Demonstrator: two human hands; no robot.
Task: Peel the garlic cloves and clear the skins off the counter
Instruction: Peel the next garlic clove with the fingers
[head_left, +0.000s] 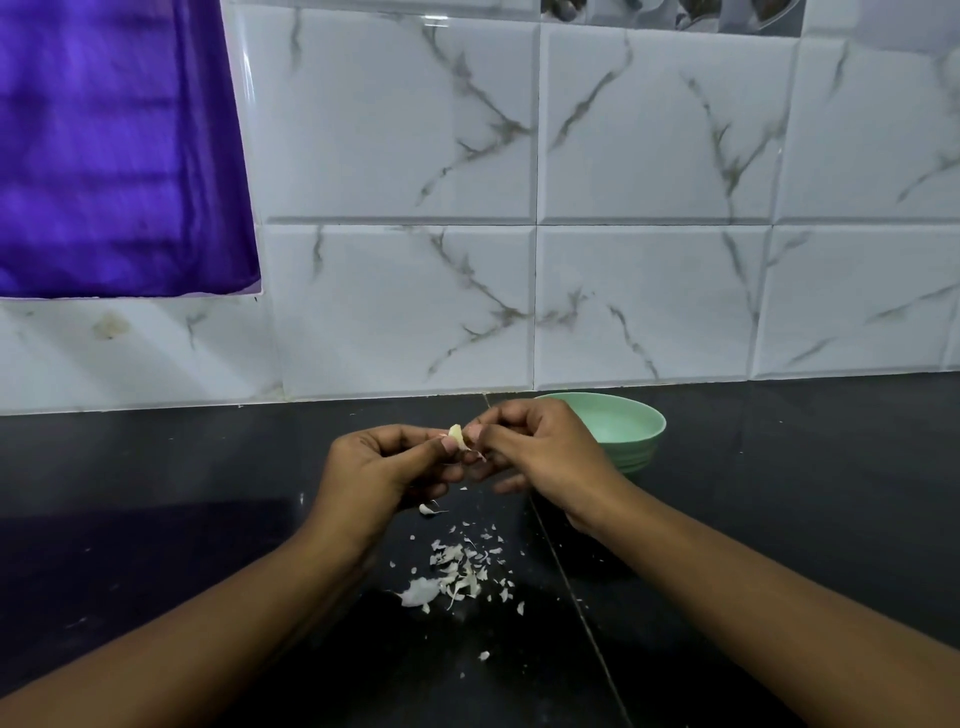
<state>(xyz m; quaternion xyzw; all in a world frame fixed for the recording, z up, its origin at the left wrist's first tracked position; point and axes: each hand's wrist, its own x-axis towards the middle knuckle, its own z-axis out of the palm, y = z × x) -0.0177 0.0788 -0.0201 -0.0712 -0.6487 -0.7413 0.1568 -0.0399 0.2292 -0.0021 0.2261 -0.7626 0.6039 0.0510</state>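
L hand (382, 462) pinches garlic clove (456, 435); R hand (530, 449) fingertips nip its skin. Risk: slick clove pops out, or skins (457, 571) scatter across counter (156, 519), w/ hard tug.

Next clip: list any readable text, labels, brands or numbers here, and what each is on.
None readable. No words, labels, brands or numbers show on the green bowl, garlic clove, purple cloth, marbled wall tiles or black counter. The items at the top edge are cut off and blurred.
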